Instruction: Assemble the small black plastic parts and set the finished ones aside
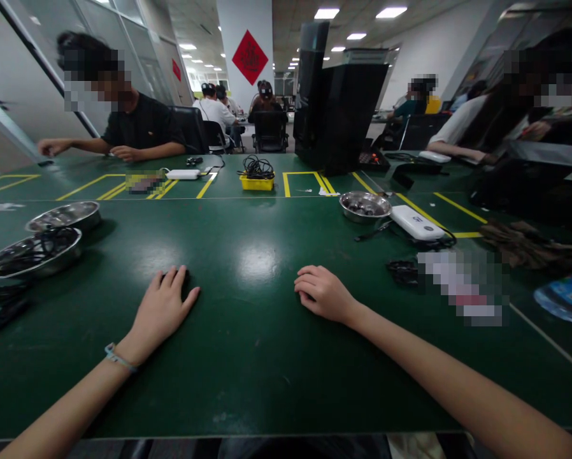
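Left hand (164, 305) — dark object (186, 285) half-hidden beneath

Your view: bright ceiling panels (326, 13), white glare patch on green table (260, 261), soft shadows, edges bowed, background soft.

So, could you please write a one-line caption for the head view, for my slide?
Both hands rest on a green table: left hand flat, right hand loosely curled, steel bowls at left.

Red diamond sign (250, 57) on pillar (244, 25): dark character, illegible; power bank (417, 222): small grey mark, unreadable.
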Demonstrator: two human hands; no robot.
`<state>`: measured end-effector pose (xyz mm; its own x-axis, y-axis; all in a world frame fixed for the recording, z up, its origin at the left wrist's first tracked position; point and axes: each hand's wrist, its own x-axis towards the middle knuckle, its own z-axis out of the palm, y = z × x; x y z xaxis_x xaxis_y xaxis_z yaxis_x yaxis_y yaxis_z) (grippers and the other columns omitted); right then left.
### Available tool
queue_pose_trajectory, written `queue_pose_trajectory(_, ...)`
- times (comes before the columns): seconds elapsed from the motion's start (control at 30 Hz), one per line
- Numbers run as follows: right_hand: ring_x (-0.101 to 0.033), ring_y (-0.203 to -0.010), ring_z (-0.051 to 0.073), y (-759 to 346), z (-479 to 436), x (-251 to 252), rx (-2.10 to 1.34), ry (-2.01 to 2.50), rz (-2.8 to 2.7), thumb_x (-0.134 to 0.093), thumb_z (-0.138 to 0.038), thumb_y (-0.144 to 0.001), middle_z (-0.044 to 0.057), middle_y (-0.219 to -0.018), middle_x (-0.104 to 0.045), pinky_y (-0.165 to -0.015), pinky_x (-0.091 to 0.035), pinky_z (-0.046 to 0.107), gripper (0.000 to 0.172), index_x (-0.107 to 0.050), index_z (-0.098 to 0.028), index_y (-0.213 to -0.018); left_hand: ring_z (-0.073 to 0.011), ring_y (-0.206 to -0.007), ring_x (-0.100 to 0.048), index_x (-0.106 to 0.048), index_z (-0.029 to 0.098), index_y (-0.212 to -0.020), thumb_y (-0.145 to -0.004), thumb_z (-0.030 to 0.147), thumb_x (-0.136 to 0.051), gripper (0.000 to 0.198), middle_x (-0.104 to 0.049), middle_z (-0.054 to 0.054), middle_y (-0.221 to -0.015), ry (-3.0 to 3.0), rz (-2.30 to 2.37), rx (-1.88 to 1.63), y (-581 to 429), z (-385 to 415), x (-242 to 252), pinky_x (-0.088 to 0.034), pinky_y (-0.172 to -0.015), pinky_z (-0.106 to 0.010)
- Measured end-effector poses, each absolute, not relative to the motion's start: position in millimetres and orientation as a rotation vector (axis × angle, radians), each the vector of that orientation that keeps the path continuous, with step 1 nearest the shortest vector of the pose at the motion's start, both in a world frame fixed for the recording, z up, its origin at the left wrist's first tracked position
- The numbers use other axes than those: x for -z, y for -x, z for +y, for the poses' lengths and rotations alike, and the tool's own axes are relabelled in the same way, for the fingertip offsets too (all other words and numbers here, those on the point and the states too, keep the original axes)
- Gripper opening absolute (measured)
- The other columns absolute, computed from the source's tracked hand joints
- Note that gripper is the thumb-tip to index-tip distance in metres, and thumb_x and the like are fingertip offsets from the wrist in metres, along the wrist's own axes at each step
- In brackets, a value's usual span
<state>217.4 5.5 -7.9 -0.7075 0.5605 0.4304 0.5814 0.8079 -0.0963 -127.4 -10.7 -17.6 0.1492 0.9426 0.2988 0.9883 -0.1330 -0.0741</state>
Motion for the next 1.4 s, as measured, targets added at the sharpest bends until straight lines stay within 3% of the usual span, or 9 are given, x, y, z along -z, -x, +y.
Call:
queue_pose_trajectory(0.1,-0.053,-0.09,0.02,-212,7,9,-0.032,0.897,-2.473,-0.047,-0.01,-0.076,0.005,-0.087,-0.064,-0.074,-0.043,0.033,0.016,-0.06,-0.017,-0.081,-0.0314,-0.119,-0.037,-0.039,0.003,-0.125,-0.084,0.041,-0.034,0.056,-0.045,-0.019,-0.125,2.269,-1.75,0.257,86,-6,19,-0.03,-0.098,-0.046)
queue_pose_trajectory(0.23,-0.053,-0.088,0.018,-215,7,9,-0.187,1.018,-2.336,-0.049,-0.016,-0.078,0.006,-0.092,-0.063,-0.078,-0.045,0.032,0.016,-0.059,-0.017,-0.09,-0.0326,-0.118,-0.036,-0.039,0.008,-0.126,-0.082,0.041,-0.042,0.054,-0.043,-0.018,-0.127,2.442,-1.62,0.37,23,-7,17,-0.033,-0.095,-0.047)
queue_pose_trajectory(0.33,-0.053,-0.088,0.018,-216,7,9,-0.287,1.081,-2.276,-0.057,-0.024,-0.074,0.006,-0.096,-0.062,-0.078,-0.045,0.033,0.026,-0.056,-0.017,-0.099,-0.0323,-0.116,-0.038,-0.038,0.013,-0.126,-0.081,0.038,-0.047,0.053,-0.042,-0.016,-0.128,2.581,-1.509,0.49,-18,-10,16,-0.036,-0.092,-0.048)
queue_pose_trajectory(0.43,-0.054,-0.08,0.017,-218,6,10,-0.376,1.16,-2.207,-0.062,-0.027,-0.071,0.005,-0.09,-0.061,-0.071,-0.047,0.03,0.034,-0.056,-0.017,-0.103,-0.0304,-0.114,-0.04,-0.038,0.012,-0.125,-0.08,0.034,-0.05,0.052,-0.042,-0.017,-0.128,2.694,-1.423,0.603,-43,-13,17,-0.037,-0.092,-0.047)
queue_pose_trajectory(0.63,-0.051,-0.06,0.012,-226,3,9,-0.442,1.255,-2.174,-0.063,-0.028,-0.071,0.001,-0.074,-0.06,-0.058,-0.044,0.025,0.024,-0.062,-0.019,-0.094,-0.0221,-0.112,-0.044,-0.039,0.011,-0.123,-0.079,0.01,-0.043,0.045,-0.046,-0.013,-0.124,2.831,-1.447,0.857,-42,-9,18,-0.038,-0.095,-0.04)
queue_pose_trajectory(0.8,-0.049,-0.055,0.01,-228,3,12,-0.507,1.259,-2.15,-0.063,-0.03,-0.071,0.001,-0.075,-0.062,-0.055,-0.044,0.025,0.03,-0.06,-0.02,-0.1,-0.0153,-0.087,-0.059,-0.051,0.016,-0.114,-0.077,0.012,-0.051,0.037,-0.058,-0.007,-0.109,2.889,-1.713,1.251,-29,-4,11,-0.048,-0.083,-0.033)
queue_pose_trajectory(0.93,-0.052,-0.06,0.011,-226,2,13,-0.59,1.271,-2.119,-0.063,-0.031,-0.071,0.003,-0.083,-0.063,-0.058,-0.045,0.026,0.037,-0.057,-0.019,-0.105,-0.0123,-0.076,-0.06,-0.055,0.017,-0.109,-0.078,0.016,-0.053,0.031,-0.06,-0.006,-0.105,2.912,-1.723,1.522,-30,-5,4,-0.051,-0.076,-0.029)
queue_pose_trajectory(1.2,-0.053,-0.066,0.012,-220,-2,10,-0.574,1.251,-2.163,-0.063,-0.025,-0.071,0.004,-0.085,-0.059,-0.061,-0.045,0.025,0.036,-0.056,-0.018,-0.105,-0.0138,-0.09,-0.056,-0.054,0.021,-0.109,-0.079,0.019,-0.055,0.03,-0.054,-0.005,-0.113,3.055,-1.446,1.532,-36,-3,4,-0.048,-0.08,-0.03)
queue_pose_trajectory(1.4,-0.052,-0.068,0.012,-218,-1,9,-0.567,1.278,-2.18,-0.063,-0.024,-0.071,0.004,-0.084,-0.057,-0.062,-0.042,0.025,0.036,-0.056,-0.017,-0.105,-0.013,-0.081,-0.057,-0.052,0.021,-0.11,-0.079,0.02,-0.056,0.032,-0.06,-0.003,-0.101,3.045,-1.551,1.426,-35,-1,7,-0.048,-0.077,-0.029)
